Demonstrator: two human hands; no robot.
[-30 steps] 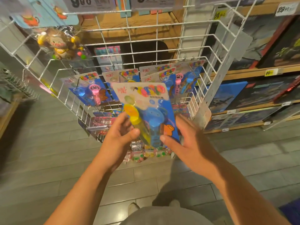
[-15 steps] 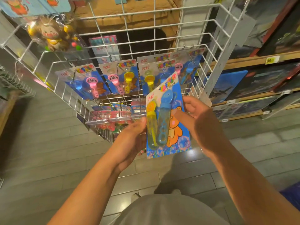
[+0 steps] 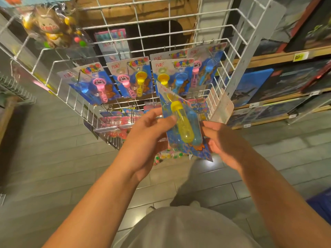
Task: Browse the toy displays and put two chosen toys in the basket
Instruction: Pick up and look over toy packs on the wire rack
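A carded bubble-wand toy pack (image 3: 184, 127), blue card with a yellow and a blue tube, is held in front of me, turned edge-on and tilted. My left hand (image 3: 148, 135) grips its left side, thumb across the yellow tube. My right hand (image 3: 223, 142) holds the right edge with curled fingers behind the card. More packs of the same toy (image 3: 132, 81) hang on hooks of the white wire rack (image 3: 232, 51) just beyond. No basket is clearly in view; a dark blue shape (image 3: 320, 203) shows at the lower right edge.
A bagged monkey toy (image 3: 52, 31) hangs at the rack's upper left. Lower hooks carry pink and coloured small toys (image 3: 114, 124). Wooden shelves (image 3: 279, 56) with boxed sets line the right side. Grey tiled floor (image 3: 53, 158) lies below.
The pack has been turned from face-on to edge-on and tilted, and both hands have shifted their hold on it. The view has tipped slightly further down.
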